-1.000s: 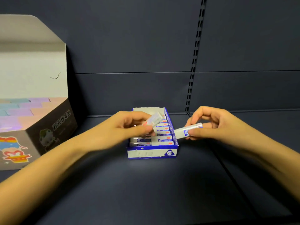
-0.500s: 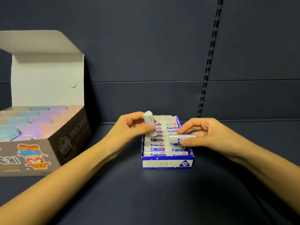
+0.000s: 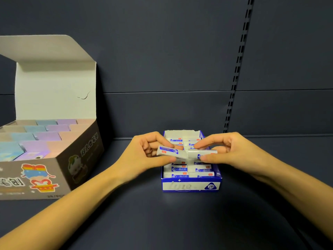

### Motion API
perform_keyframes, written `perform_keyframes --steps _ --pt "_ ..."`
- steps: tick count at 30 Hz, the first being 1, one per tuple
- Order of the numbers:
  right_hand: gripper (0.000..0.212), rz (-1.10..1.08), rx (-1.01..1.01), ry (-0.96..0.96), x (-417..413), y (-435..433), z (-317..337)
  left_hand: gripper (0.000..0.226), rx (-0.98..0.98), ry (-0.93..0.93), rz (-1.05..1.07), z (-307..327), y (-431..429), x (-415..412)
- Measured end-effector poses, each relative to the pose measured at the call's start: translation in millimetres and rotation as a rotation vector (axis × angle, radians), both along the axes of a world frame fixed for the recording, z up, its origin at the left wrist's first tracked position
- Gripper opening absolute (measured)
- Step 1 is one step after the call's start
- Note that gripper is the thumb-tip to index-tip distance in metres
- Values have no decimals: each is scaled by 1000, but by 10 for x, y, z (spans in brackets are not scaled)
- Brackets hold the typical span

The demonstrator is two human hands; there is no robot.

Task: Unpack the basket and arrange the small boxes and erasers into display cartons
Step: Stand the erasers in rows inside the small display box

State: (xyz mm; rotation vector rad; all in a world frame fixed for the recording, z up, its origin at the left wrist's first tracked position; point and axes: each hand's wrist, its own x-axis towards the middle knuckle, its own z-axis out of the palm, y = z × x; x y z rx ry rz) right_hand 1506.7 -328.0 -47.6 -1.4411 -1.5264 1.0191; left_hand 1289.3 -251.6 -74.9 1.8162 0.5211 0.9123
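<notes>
Two hands meet over a small blue-and-white display carton (image 3: pixel 191 184) on a dark shelf (image 3: pixel 180 222), each pinching one wrapped eraser between thumb and fingers. The left hand (image 3: pixel 144 156) grips a white eraser (image 3: pixel 170 152) in a clear wrapper with a blue band and a small red mark, held lengthwise and tilted slightly down to the right. The right hand (image 3: pixel 234 152) clasps a matching eraser (image 3: pixel 201 153), level, its near end almost touching the other above the middle of the carton.

Beneath them the carton holds two columns of identical erasers (image 3: pixel 189 170) lying flat, their blue labels facing up; the front rows are plainly seen, the middle rows hidden by the hands. A "2B" badge sits on the carton's front wall.

To the left, well apart, stands a larger brown display carton (image 3: pixel 75 159) with its lid raised, cartoon artwork on its front and side. Inside it are rows of small pastel boxes (image 3: pixel 48 136) in blue, purple and pink. A dark panelled wall (image 3: pixel 162 60) with a slotted upright rises behind.
</notes>
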Motion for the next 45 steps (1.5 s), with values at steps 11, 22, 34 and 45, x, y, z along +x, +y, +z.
perform_keyframes --steps 11,22,34,45 --pt "23 12 -4 1 47 62 -74 21 93 94 11 -8 45 7" --pt "22 39 13 8 59 113 -101 20 79 128 49 -91 101 57" --pt "22 15 -41 20 51 115 -96 43 556 409 86 1 136 21" --pt "17 -43 -207 560 -176 110 -60 20 243 120 155 -23 48 116"
